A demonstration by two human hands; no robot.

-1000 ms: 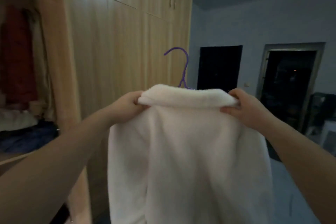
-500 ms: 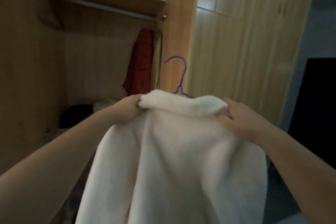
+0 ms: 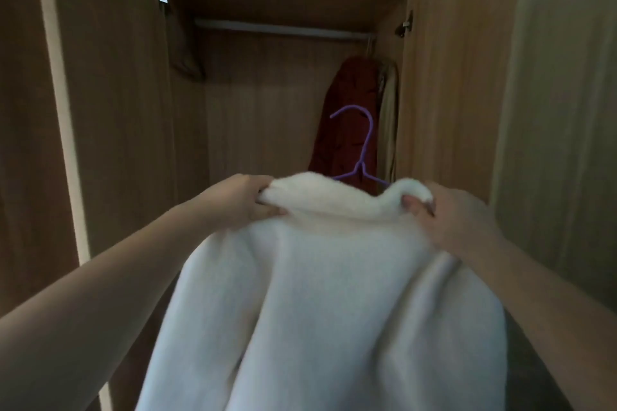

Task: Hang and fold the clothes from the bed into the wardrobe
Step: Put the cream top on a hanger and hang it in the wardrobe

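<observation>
Open wardrobe (image 3: 110,110) ahead, rail (image 3: 280,28) high inside. Left hand (image 3: 245,198) and right hand (image 3: 457,220) clutch the shoulders of a white fleece (image 3: 334,277), below the rail. Its hanger (image 3: 362,150) may miss the rail, or the fleece may slip off.

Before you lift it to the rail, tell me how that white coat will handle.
Probably floppy: the coat sags in deep folds below the left hand and right hand gripping its top edge. Likely bulky rather than heavy, judging by its thick fluffy pile. It could slip on the thin hanger, since the collar sits unevenly across it.
</observation>
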